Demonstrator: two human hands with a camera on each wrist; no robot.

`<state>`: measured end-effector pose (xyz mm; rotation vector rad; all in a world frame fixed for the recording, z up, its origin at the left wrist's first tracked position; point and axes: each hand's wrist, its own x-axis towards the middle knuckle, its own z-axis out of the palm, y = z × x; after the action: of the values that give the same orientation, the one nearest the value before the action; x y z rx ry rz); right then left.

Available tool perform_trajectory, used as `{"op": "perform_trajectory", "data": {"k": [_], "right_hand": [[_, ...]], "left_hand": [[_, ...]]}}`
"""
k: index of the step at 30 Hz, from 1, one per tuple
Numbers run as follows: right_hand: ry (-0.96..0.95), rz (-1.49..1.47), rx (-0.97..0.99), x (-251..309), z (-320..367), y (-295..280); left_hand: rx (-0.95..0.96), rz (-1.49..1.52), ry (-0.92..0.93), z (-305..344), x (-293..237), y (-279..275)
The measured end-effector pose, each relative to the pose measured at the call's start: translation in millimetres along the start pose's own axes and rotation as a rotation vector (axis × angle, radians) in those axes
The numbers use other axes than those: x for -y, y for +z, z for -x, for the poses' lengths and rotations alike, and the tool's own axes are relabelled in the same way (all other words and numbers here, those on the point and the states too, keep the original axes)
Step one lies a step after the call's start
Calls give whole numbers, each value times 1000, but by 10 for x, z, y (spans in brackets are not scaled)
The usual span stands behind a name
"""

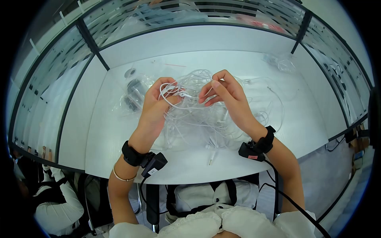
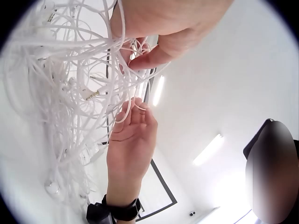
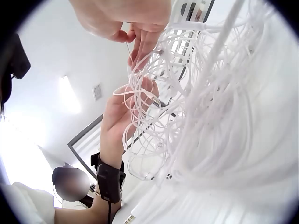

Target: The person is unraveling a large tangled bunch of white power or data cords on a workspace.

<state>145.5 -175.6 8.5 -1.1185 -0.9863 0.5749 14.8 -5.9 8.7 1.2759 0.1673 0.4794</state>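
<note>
Head view shows the left hand (image 1: 152, 109) gripping loops of the white cable tangle (image 1: 202, 74), which lies between and below both hands over the bench (image 1: 109, 137), while the right hand (image 1: 233, 95) pinches a strand right of those loops.

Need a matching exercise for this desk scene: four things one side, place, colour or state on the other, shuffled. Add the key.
Column 1
1. Earphone cable tangle
2. Bracelet
3. Plastic bag
4. Right hand

Column 2
A. Clear, near the far right corner of the table
B. Pinching a thin strand
C. White, in many loops
D. Gold-coloured, worn on the left forearm

Right pairs: 1-C, 2-D, 3-A, 4-B
</note>
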Motion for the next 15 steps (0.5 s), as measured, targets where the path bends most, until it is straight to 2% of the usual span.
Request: {"op": "perform_trajectory", "data": {"k": [6, 15], "right_hand": [[6, 1, -6, -28, -7, -13], [54, -43, -74, -55, -49, -81]], "left_hand": [[-5, 78, -26, -19, -1, -54], [52, -6, -34, -9, -37, -34]]}}
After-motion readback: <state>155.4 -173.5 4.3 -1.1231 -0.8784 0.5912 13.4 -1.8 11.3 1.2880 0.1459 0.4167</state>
